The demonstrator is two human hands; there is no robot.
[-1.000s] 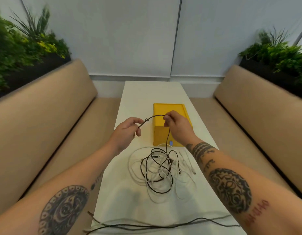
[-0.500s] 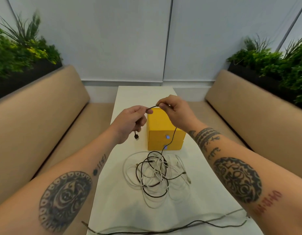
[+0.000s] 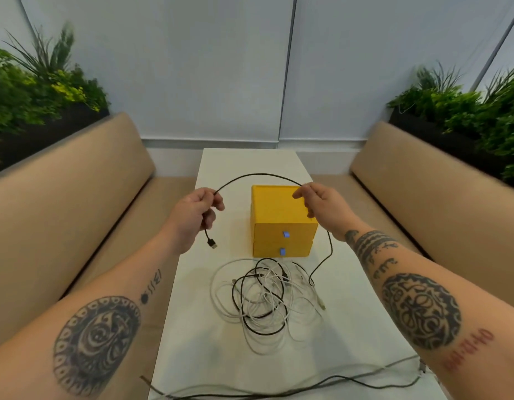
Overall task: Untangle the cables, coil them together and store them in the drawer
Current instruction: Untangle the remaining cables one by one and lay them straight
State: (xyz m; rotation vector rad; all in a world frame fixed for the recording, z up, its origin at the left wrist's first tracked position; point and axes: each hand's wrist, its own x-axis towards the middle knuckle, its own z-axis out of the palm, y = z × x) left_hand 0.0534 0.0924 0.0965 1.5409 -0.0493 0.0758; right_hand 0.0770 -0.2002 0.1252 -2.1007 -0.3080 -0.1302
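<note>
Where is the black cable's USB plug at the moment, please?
In the head view, the USB plug hangs on the black cable just below the left hand, left of the yellow drawer box.

A pale booth with two benches and green plants.
In front of me a long white surface [image 3: 250, 160] runs to a light grey wall [image 3: 192, 67] of flat panels with dark seams. The left bench [image 3: 62, 203] and the right bench [image 3: 423, 183] are beige and padded; behind their backrests the left plants [image 3: 33, 90] and the right plants [image 3: 466, 111] grow from black planters. The light is soft and even.
</note>
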